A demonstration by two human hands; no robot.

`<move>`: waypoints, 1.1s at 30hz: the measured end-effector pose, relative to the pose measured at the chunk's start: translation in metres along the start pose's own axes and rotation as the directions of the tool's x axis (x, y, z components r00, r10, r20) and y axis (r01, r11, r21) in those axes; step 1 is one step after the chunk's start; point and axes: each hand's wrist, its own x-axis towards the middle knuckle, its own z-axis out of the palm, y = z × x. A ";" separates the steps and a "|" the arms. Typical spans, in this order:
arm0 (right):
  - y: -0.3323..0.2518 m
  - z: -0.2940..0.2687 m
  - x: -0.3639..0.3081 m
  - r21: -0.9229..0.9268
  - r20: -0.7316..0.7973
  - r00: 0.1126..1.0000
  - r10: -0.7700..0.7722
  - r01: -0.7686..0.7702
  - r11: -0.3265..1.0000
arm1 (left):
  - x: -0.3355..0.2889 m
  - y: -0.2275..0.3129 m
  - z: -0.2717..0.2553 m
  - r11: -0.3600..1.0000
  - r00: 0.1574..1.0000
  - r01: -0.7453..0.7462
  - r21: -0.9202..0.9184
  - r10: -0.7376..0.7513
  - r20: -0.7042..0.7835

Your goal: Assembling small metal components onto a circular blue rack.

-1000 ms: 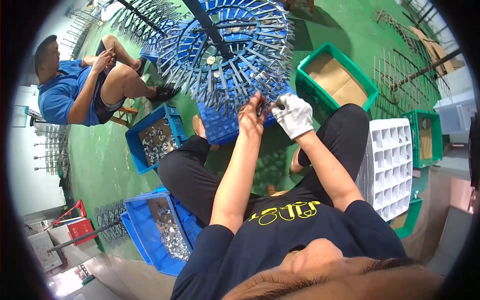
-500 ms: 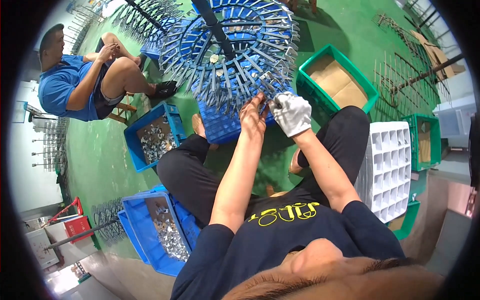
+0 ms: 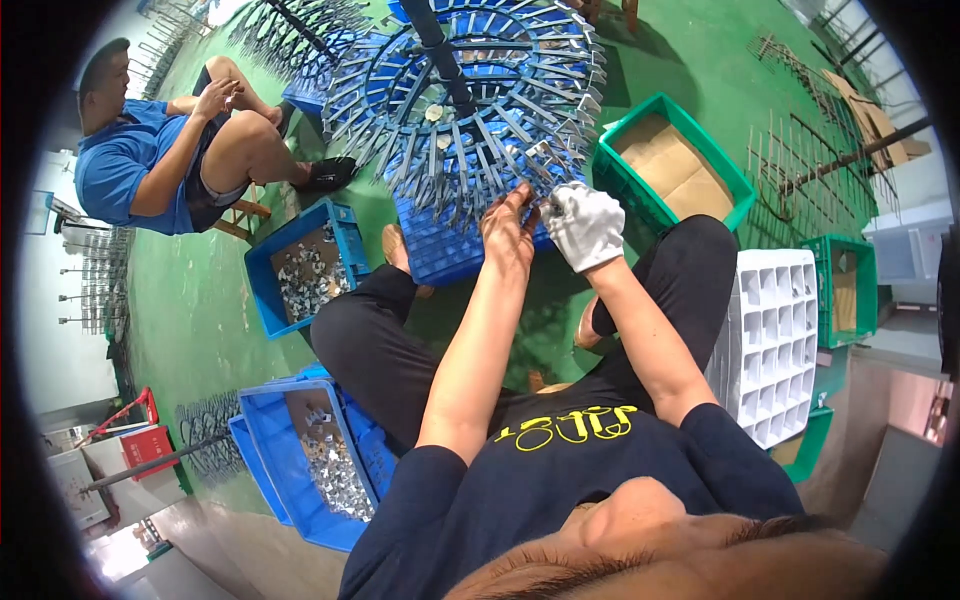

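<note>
In front of me stands a round rack (image 3: 465, 130) on a dark central post, ringed with many flat metal prongs. My bare left hand (image 3: 508, 228) is at the rack's near edge, its fingers bent and pressed together among the prong ends. Just right of it is my right hand (image 3: 585, 226) in a white glove, its fingers curled in at the same edge. Both hands seem closed on something small, which the fingers and prongs hide. Small metal pieces (image 3: 540, 160) hang on some prongs near my hands. Beneath the rack is a blue crate (image 3: 450, 258).
Blue bins of small shiny metal parts stand at left (image 3: 310, 275) and lower left (image 3: 335, 470). A green crate (image 3: 680, 165) lined with cardboard is at right, near a white divided tray (image 3: 775, 345). A person (image 3: 150, 165) in blue sits at upper left.
The whole view has shifted slightly, and the rack appears turned a little. My hands stay at the same near edge, with fingers moved only slightly.
</note>
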 end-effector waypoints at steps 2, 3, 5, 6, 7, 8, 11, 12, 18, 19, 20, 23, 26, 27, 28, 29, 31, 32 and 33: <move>0.000 0.001 0.001 -0.010 0.015 1.000 -0.011 0.011 1.000 | 0.001 -0.001 -0.001 1.000 1.000 -0.005 0.006 0.005 0.004; -0.001 0.001 0.001 -0.014 0.022 1.000 -0.016 0.016 1.000 | 0.002 -0.001 -0.002 1.000 1.000 -0.008 0.009 0.008 0.005; -0.001 0.001 0.002 -0.009 0.019 1.000 -0.010 0.010 1.000 | 0.001 -0.001 -0.001 1.000 1.000 -0.008 0.004 0.008 0.006; -0.001 0.001 0.002 -0.002 0.015 1.000 -0.004 0.004 1.000 | 0.001 -0.001 0.000 1.000 1.000 -0.009 -0.002 0.009 0.006; -0.002 0.001 0.002 0.004 0.011 1.000 0.003 -0.003 1.000 | 0.001 -0.002 0.001 1.000 1.000 -0.009 -0.007 0.009 0.007; -0.002 0.001 0.003 0.009 0.008 1.000 0.009 -0.009 1.000 | 0.001 -0.002 0.001 1.000 1.000 -0.009 -0.012 0.009 0.007; -0.003 0.001 0.005 0.003 0.055 0.998 0.025 -0.025 1.000 | 0.000 -0.001 0.001 1.000 1.000 -0.012 -0.013 0.012 0.010; -0.003 0.000 0.005 -0.001 0.078 0.996 0.034 -0.034 0.999 | 0.000 -0.001 0.001 1.000 1.000 -0.014 -0.012 0.014 0.012; -0.006 -0.004 0.010 -0.042 0.153 0.985 0.076 -0.071 0.997 | 0.003 -0.002 0.001 0.999 1.000 -0.002 -0.037 0.002 0.013; -0.006 -0.003 0.010 -0.042 0.152 0.986 0.076 -0.070 0.997 | 0.003 -0.002 0.001 0.999 1.000 -0.003 -0.037 0.003 0.014; -0.005 -0.002 0.009 -0.033 0.143 0.987 0.071 -0.066 0.997 | 0.003 -0.002 0.001 0.999 1.000 0.001 -0.032 0.000 0.017; -0.002 0.002 0.007 -0.007 0.116 0.992 0.056 -0.056 0.998 | 0.004 -0.001 0.001 1.000 1.000 0.012 -0.014 -0.011 0.024; -0.003 0.001 0.006 -0.008 0.119 0.990 0.071 -0.071 0.997 | 0.005 -0.001 0.001 1.000 0.999 0.022 0.003 -0.022 0.028; -0.003 0.001 0.005 -0.009 0.121 0.989 0.079 -0.079 0.997 | 0.005 -0.001 0.001 1.000 0.999 0.025 0.008 -0.026 0.028; -0.004 0.000 0.004 -0.010 0.125 0.988 0.087 -0.086 0.996 | 0.004 -0.001 0.000 0.999 0.999 0.029 0.013 -0.029 0.027; -0.004 0.000 0.004 -0.008 0.125 0.989 0.085 -0.085 0.996 | 0.004 -0.001 -0.002 1.000 0.999 0.027 0.012 -0.028 0.026; -0.005 -0.002 0.005 -0.026 0.142 0.984 0.108 -0.106 0.994 | 0.002 -0.002 -0.008 0.999 0.997 0.041 -0.020 -0.039 0.067; -0.006 -0.002 0.004 -0.034 0.153 0.981 0.119 -0.115 0.993 | 0.000 -0.003 -0.012 0.998 0.995 0.048 -0.037 -0.045 0.085; -0.007 -0.002 0.004 -0.041 0.165 0.978 0.129 -0.124 0.991 | -0.001 -0.004 -0.017 0.997 0.994 0.055 -0.054 -0.049 0.101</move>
